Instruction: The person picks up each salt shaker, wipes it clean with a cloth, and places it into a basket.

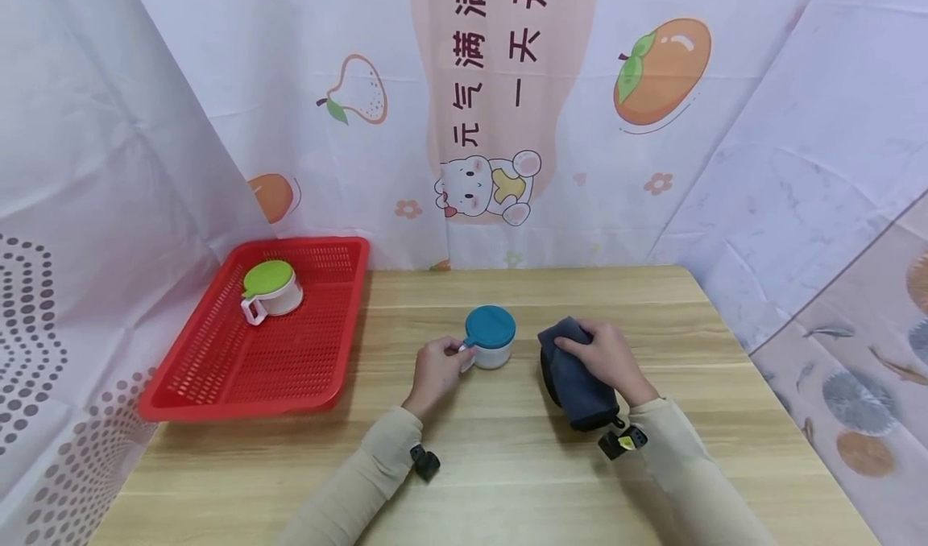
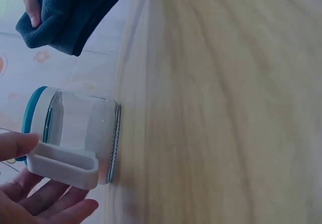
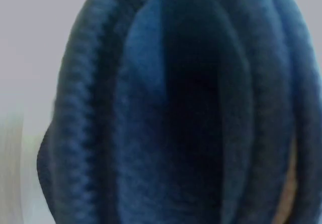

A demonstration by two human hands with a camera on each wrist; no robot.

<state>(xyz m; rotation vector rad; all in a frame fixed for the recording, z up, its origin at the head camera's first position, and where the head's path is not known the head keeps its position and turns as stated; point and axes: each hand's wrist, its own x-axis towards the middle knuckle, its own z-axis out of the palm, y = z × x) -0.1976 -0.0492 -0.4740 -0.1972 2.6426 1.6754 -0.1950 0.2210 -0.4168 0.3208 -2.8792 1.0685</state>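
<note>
A small clear jar [image 1: 493, 357] with a blue lid [image 1: 490, 326] and a white handle [image 2: 63, 163] stands upright near the table's middle. My left hand [image 1: 438, 369] holds it by the handle, thumb at the top beside the lid and fingers curled behind. To its right, my right hand [image 1: 605, 357] grips a folded dark grey-blue cloth [image 1: 580, 389] with a black edge and a small loop. The cloth hangs down toward the wrist and fills most of the right wrist view, hiding that hand there.
At the left sits a red perforated basket [image 1: 290, 361], holding a similar jar with a green lid [image 1: 268, 278] and a pale handle. The wooden table [image 1: 478, 481] meets a printed curtain [image 1: 391, 184] at the back.
</note>
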